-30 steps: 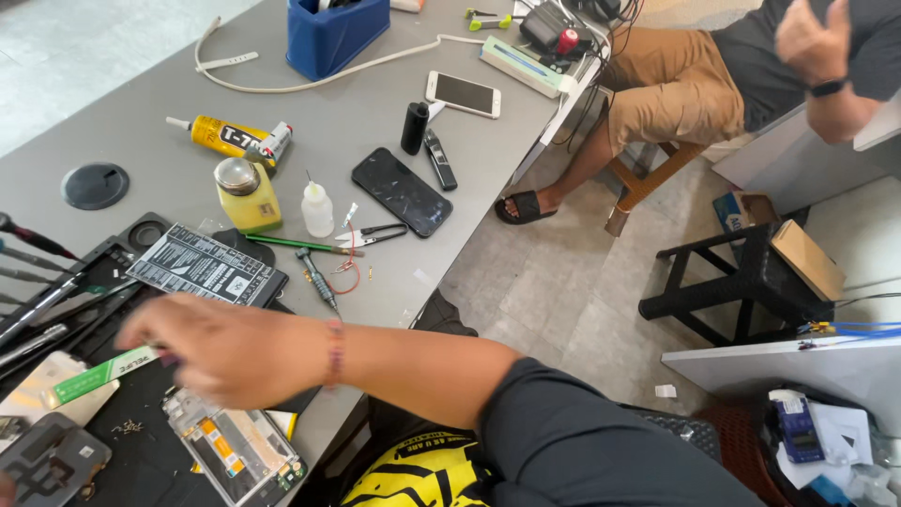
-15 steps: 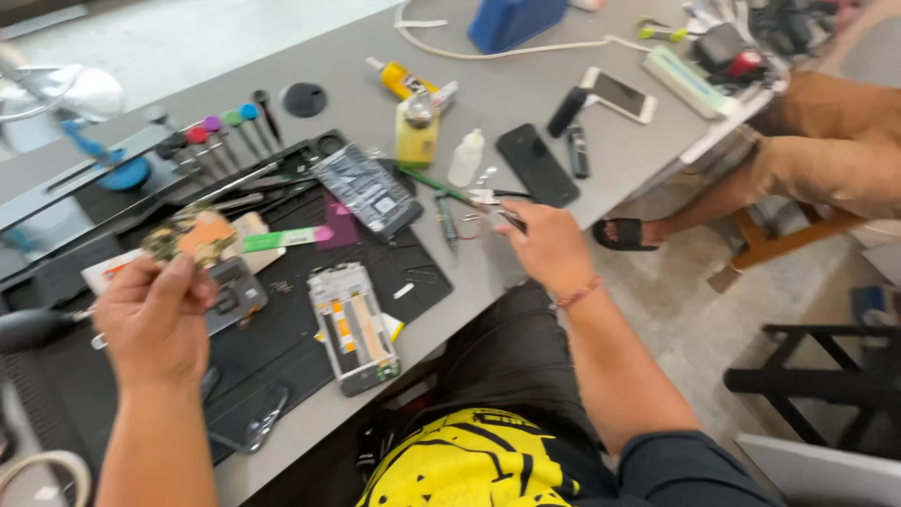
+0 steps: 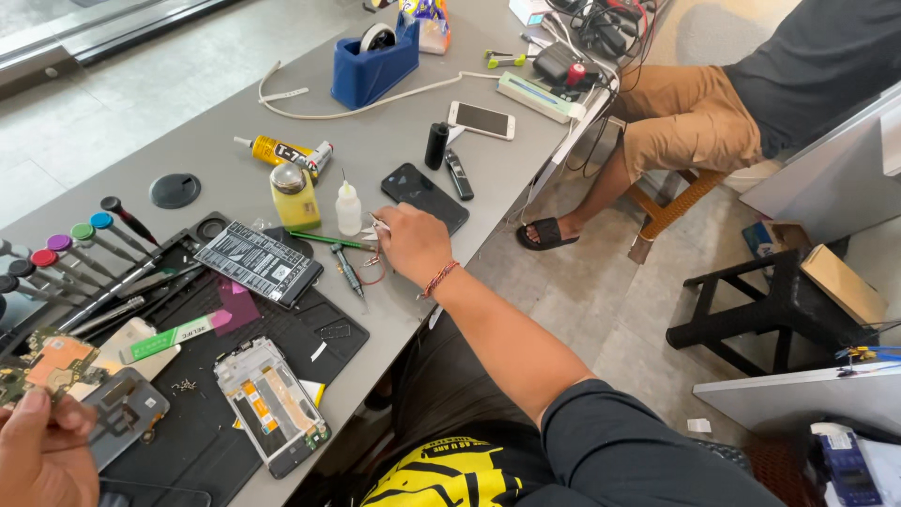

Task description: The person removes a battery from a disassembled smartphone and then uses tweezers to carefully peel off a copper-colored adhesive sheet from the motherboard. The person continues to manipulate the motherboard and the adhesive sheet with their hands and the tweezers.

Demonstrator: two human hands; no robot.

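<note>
The right hand [image 3: 410, 246] reaches out over the grey table [image 3: 216, 113], near its front edge. Its fingers [image 3: 387, 228] are curled together around something thin and pale with a pointed tip – maybe tweezers [image 3: 377, 223], but it is too small to tell for sure. The hand is just beside a black phone [image 3: 424, 197] that lies flat on the table. A small white bottle [image 3: 348, 207] with a thin nozzle stands just left of the hand, and a yellow jar [image 3: 294, 195] stands next to that. A green-handled tool [image 3: 328, 240] and a small screwdriver [image 3: 348, 270] lie close under the fingers.

The left hand [image 3: 42, 455] is at the bottom left corner of the picture. Its fingers are pinched shut on a small green circuit board [image 3: 52, 361], held up over the black mat [image 3: 282, 324].

On the mat lies a phone frame [image 3: 272, 404] with its insides showing, a flat black battery [image 3: 258, 263] and a row of screwdrivers with coloured tops [image 3: 80, 246]. Further back on the table sit a yellow glue tube [image 3: 282, 153], a blue tape holder [image 3: 374, 66] and a white phone [image 3: 481, 120].

Another person sits at the far end of the table on a wooden stool [image 3: 671, 207] – only their brown shorts [image 3: 690, 127] and one leg show.
</note>
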